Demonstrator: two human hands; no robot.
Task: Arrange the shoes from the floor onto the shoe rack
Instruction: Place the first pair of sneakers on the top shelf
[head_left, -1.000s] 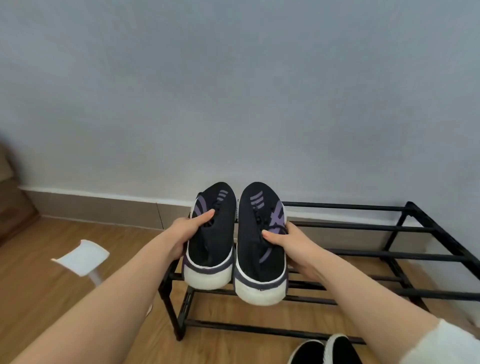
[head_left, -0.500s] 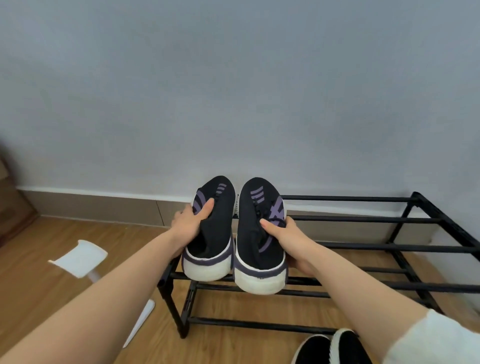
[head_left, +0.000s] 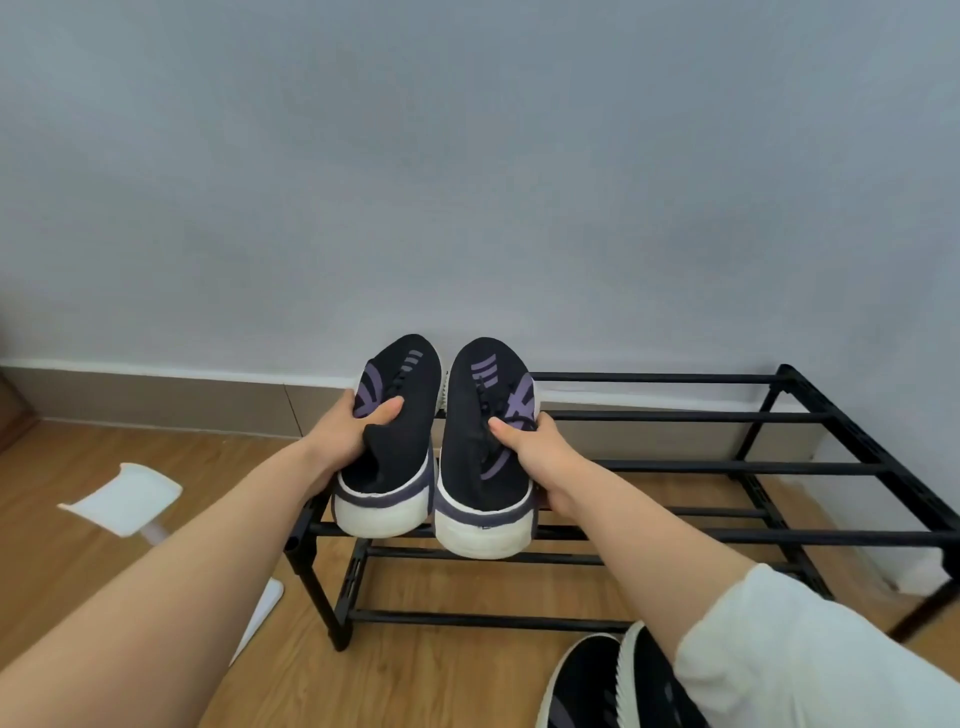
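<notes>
Two black sneakers with purple stripes and white soles sit side by side on the left end of the top tier of a black metal shoe rack (head_left: 691, 415), toes toward the wall. My left hand (head_left: 353, 431) grips the left sneaker (head_left: 395, 467) by its outer side and collar. The right sneaker (head_left: 478, 467) is held by my right hand (head_left: 535, 452) at its outer side. Their heels overhang the front bar. Another pair of black shoes (head_left: 608, 680) with white soles lies on the floor at the bottom, partly hidden by my right sleeve.
The rack stands against a grey wall on a wooden floor; both tiers right of the sneakers hold nothing. A white stand-like object (head_left: 130, 499) sits on the floor left of the rack. A brown piece of furniture edges in at far left.
Both hands have pushed the sneakers farther back and down onto the top tier. My left thumb has shifted over the left shoe's collar.
</notes>
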